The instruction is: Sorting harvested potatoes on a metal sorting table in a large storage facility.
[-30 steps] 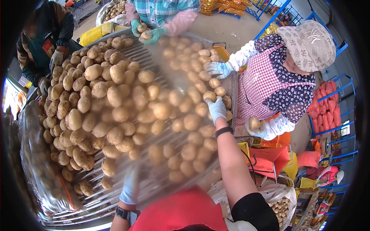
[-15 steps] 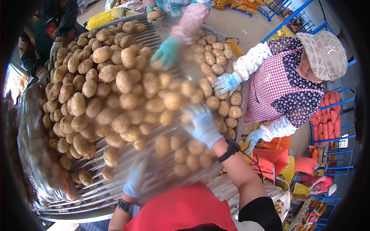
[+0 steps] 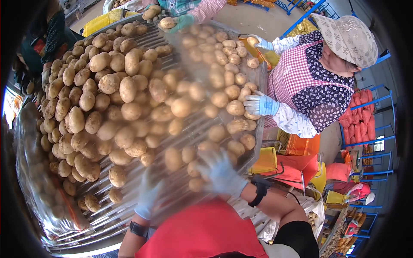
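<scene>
Brown potatoes (image 3: 129,88) cover a metal roller table (image 3: 107,215) that runs from lower left to upper right. My right hand (image 3: 221,172), in a pale blue glove, hovers with fingers spread over the potatoes near the table's near right edge, blurred by motion. My left hand (image 3: 148,195), also in a pale glove, is over the bare rollers near me; blur hides whether it holds anything. A person in a pink checked apron (image 3: 301,81) stands at the right, one gloved hand (image 3: 258,104) on a potato. At the far end a teal-gloved hand (image 3: 180,21) holds a potato.
Yellow and orange crates (image 3: 264,161) sit below the table's right side. Red net sacks (image 3: 357,116) fill blue racks at far right. Clear plastic sheeting (image 3: 38,189) hangs along the table's left edge. Another person (image 3: 43,47) stands at upper left.
My right hand has drawn back toward me from the middle of the potato pile. The potatoes have shifted along the rollers. The teal-gloved hand has moved back to the far end.
</scene>
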`<state>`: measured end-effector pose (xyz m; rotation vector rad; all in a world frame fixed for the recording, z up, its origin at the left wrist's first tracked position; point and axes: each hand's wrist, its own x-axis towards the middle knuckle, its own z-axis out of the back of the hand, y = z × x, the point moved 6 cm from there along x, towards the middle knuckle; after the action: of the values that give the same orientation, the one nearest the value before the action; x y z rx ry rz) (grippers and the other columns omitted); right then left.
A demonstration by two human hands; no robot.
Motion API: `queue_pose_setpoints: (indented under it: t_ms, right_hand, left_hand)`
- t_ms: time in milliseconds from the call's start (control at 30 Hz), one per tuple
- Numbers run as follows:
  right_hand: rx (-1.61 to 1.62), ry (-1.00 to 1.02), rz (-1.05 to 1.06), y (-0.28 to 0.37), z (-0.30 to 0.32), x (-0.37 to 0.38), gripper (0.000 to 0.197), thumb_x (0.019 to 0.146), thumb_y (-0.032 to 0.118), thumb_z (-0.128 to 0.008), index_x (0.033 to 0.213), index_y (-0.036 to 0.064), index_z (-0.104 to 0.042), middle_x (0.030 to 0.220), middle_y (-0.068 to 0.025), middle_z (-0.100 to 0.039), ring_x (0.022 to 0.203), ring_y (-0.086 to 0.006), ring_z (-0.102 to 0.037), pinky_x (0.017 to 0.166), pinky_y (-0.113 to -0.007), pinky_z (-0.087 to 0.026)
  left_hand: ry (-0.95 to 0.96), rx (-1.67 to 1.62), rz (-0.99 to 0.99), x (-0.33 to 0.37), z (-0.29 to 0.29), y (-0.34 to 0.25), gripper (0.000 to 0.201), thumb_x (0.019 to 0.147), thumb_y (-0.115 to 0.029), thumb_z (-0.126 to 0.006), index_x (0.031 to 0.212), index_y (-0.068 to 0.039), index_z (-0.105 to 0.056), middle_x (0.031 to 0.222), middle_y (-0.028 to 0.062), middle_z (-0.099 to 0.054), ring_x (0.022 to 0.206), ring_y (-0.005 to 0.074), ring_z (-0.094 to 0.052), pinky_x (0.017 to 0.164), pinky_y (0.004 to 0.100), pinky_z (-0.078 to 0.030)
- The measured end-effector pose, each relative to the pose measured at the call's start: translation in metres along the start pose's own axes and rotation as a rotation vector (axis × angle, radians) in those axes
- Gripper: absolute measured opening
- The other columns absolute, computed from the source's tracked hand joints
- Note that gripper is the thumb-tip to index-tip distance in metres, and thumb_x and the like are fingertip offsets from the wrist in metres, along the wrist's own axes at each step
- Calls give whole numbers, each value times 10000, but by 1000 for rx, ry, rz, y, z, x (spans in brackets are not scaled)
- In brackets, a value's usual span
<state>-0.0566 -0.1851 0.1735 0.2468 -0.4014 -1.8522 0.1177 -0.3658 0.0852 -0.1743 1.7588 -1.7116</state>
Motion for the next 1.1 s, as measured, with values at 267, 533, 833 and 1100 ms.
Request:
queue_pose_setpoints:
  t_ms: [267, 533, 833, 1100]
  right_hand:
    - [-123, -99, -38, -37, -12, -13, 409, 726, 320, -711, 1085, 151, -613, 1357, -168, -481, 1281, -360, -439, 1045, -584, -304]
    - [-421, -159, -335, -160, 20, 41, 454, 773, 171, -619, 1226, 171, -598, 1389, -141, -478, 1326, -361, -396, 1082, -567, -278]
    - [-536, -291, 264, -75, -11, 181, 421, 858, 110, -539, 1257, 225, -614, 1367, -106, -499, 1260, -291, -463, 1077, -577, -282]
    - [-696, -199, -466, -222, 76, 224, 472, 843, 334, -670, 1293, 215, -591, 1450, -114, -424, 1325, -353, -395, 1088, -614, -252]
  left_hand:
    - [396, 186, -220, 31, -79, -57, 720, 916, -196, -677, 1503, -35, -293, 1402, 121, -498, 1217, 226, -532, 1023, 353, -451]
    - [138, 86, -91, 30, -10, -49, 340, 945, -76, -627, 1276, -25, -566, 1085, 36, -647, 966, 94, -601, 840, 249, -512]
    - [-335, 529, -311, 17, 83, -91, 297, 818, -66, -691, 1110, -27, -651, 1067, 141, -677, 963, 306, -648, 886, 384, -509]
    - [-399, 883, -197, -3, 146, -35, 578, 781, -237, -701, 1288, -17, -532, 1305, 237, -541, 1196, 429, -493, 1021, 489, -393]
